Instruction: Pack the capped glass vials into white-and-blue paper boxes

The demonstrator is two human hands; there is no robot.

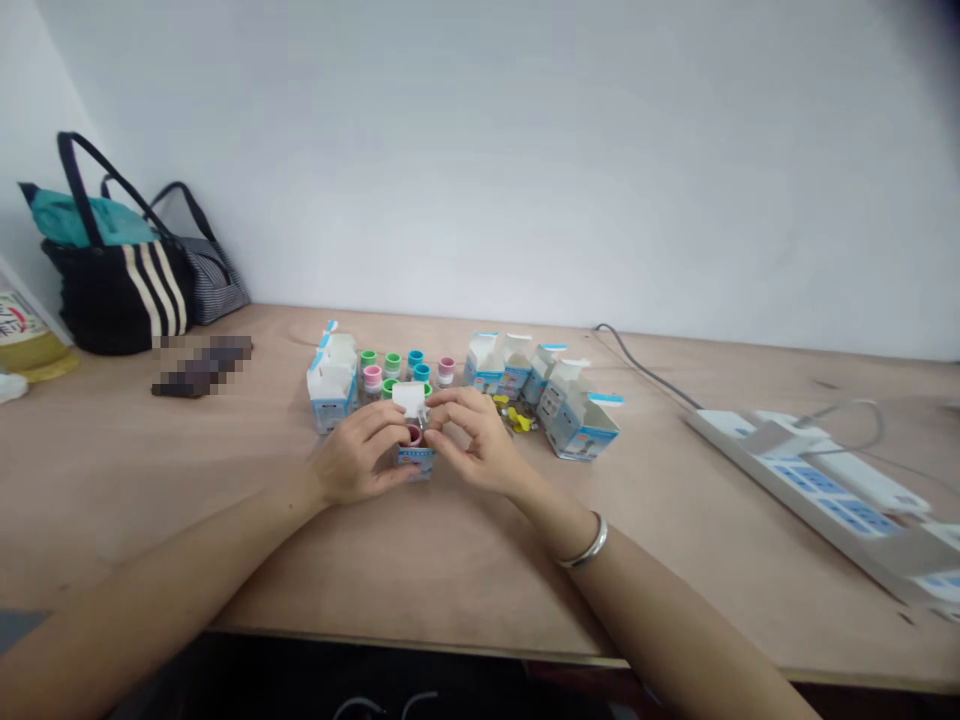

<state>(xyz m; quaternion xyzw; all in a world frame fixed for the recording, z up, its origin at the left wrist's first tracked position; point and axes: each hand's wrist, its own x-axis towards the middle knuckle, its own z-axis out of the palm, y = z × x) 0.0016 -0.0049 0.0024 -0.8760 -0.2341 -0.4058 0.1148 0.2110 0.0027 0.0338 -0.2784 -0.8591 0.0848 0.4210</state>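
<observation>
My left hand (358,453) and my right hand (472,440) meet over a small blue-and-white carton (416,458) near the middle of the wooden table (187,480). Its white flap (409,398) stands up between my fingers. A small vial with a red cap (413,434) sits at the carton's top, partly hidden by my left fingers. My right fingertips pinch at the flap beside a small clear piece (423,416), too small to name. A metal bangle (589,543) circles my right wrist.
Behind my hands stand several vials with green, blue and pink caps (391,366) among several open cartons (577,420), with yellow pieces (517,418) nearby. White power strips (817,490) lie at right. Striped bags (127,270), a pixelated dark object (202,366) and a bottle (26,335) stand at left.
</observation>
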